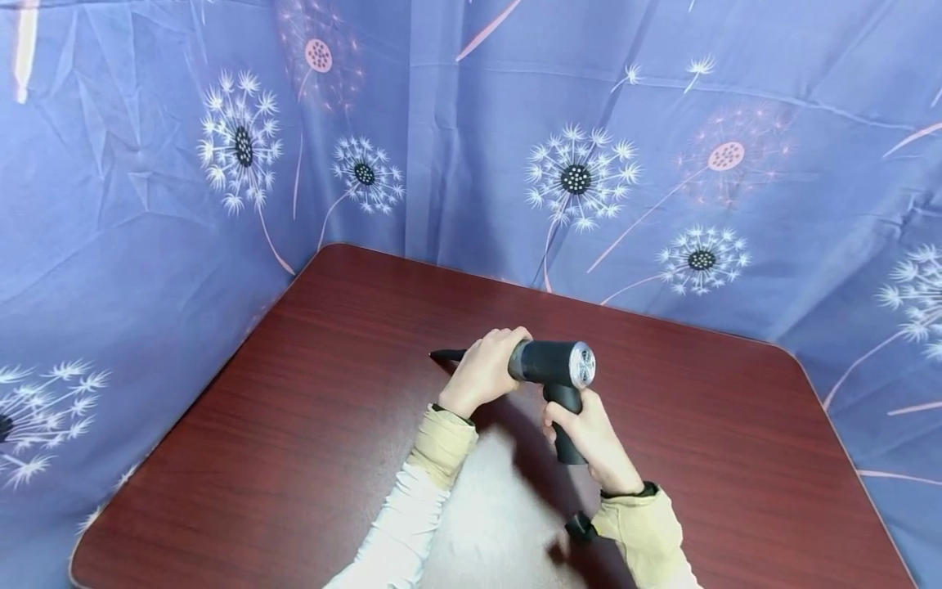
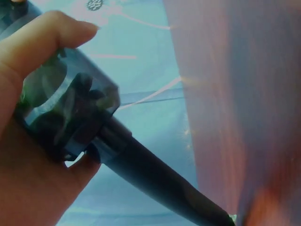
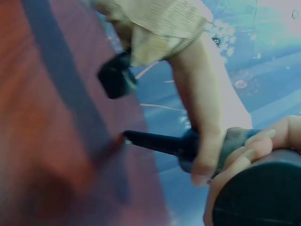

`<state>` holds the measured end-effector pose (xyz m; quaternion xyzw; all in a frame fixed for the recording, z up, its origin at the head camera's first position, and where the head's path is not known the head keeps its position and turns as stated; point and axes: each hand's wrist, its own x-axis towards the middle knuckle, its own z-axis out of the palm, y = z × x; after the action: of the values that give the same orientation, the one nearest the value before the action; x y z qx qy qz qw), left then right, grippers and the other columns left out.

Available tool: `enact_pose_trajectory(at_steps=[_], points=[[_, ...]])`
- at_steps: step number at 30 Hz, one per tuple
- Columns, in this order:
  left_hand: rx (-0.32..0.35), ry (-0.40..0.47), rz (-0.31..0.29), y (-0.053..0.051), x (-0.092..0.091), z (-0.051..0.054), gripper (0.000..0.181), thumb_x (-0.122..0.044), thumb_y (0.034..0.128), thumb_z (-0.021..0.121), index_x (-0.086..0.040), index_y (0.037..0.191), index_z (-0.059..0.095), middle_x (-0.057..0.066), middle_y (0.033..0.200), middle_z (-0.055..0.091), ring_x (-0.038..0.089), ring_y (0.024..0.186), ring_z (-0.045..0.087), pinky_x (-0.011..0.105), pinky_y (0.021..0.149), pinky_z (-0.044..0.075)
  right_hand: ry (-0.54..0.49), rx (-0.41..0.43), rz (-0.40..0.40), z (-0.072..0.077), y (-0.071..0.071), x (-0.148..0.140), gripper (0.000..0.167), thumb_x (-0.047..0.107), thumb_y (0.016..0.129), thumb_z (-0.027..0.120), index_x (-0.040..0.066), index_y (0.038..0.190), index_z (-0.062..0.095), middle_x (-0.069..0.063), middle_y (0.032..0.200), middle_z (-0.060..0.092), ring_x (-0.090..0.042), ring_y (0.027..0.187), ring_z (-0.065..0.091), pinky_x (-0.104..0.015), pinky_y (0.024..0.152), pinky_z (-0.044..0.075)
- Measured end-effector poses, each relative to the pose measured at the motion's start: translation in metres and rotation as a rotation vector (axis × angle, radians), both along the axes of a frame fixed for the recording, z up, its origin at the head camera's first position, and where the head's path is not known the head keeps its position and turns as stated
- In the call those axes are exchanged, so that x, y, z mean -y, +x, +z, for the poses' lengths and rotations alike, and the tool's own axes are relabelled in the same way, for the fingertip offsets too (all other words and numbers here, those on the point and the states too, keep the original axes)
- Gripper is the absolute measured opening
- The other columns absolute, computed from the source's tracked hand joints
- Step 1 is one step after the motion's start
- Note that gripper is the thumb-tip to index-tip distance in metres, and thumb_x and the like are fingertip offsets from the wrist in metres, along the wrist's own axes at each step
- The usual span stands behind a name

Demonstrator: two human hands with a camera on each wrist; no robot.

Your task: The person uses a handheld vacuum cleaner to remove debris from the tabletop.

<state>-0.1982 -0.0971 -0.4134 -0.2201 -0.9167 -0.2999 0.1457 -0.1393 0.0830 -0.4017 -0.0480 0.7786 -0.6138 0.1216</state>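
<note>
A black handheld vacuum cleaner (image 1: 548, 360) with a silver rear end is held above the table in the head view. My right hand (image 1: 594, 438) grips its upright handle (image 1: 565, 450), thumb and fingers wrapped around. Around the front of the body, my left hand (image 1: 482, 372) holds the see-through dust cup (image 2: 61, 103). A narrow black nozzle (image 2: 164, 183) sticks out past the left hand, pointing left; in the right wrist view the nozzle (image 3: 153, 142) slants toward the tabletop. Whether its tip touches the wood I cannot tell. The round handle end (image 3: 263, 197) fills that view's lower right corner.
The dark red wooden table (image 1: 294, 409) has rounded corners. Blue cloth (image 1: 478, 164) with dandelion prints hangs behind and beside it. Bright glare (image 1: 478, 507) lies on the near tabletop. A small black device (image 1: 580, 526) sits at the right wrist.
</note>
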Motion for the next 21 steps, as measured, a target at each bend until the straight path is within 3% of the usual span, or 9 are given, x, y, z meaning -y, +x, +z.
enact_pose_trajectory(at_steps=[3,13,17,21], points=[[-0.029,0.063,0.032,0.000,0.002,0.004,0.051,-0.014,0.0646,0.085,-0.015,0.109,0.059,0.002,0.096,0.066,0.019,0.090,0.061,0.034,0.080,0.050,0.094,-0.055,0.040,0.013,-0.006,0.000,0.003,0.000,0.081,0.055,-0.002,0.080,0.054,-0.003,0.058,0.053,-0.015,0.052,0.052,-0.029,0.055,0.044],[-0.098,0.233,0.098,0.006,-0.009,0.016,0.056,-0.011,0.0628,0.085,-0.014,0.111,0.057,0.003,0.096,0.065,0.020,0.091,0.059,0.034,0.079,0.049,0.284,-0.157,0.150,0.052,-0.011,-0.011,0.007,-0.001,0.078,0.057,0.001,0.080,0.051,-0.007,0.056,0.053,-0.017,0.051,0.052,-0.031,0.050,0.041],[-0.113,0.259,0.103,0.008,-0.016,0.018,0.056,-0.011,0.0619,0.085,-0.014,0.111,0.057,0.002,0.095,0.065,0.019,0.089,0.058,0.032,0.077,0.049,0.309,-0.158,0.151,0.057,-0.008,-0.017,0.008,0.000,0.078,0.057,0.002,0.081,0.051,-0.008,0.058,0.052,-0.017,0.052,0.052,-0.031,0.050,0.041],[-0.132,0.212,0.076,0.010,-0.021,0.019,0.053,-0.014,0.0639,0.085,-0.014,0.110,0.057,0.002,0.095,0.065,0.019,0.089,0.059,0.032,0.078,0.049,0.289,-0.142,0.113,0.053,-0.001,-0.023,0.005,0.001,0.081,0.057,0.000,0.083,0.052,-0.007,0.059,0.053,-0.018,0.052,0.053,-0.032,0.052,0.042]])
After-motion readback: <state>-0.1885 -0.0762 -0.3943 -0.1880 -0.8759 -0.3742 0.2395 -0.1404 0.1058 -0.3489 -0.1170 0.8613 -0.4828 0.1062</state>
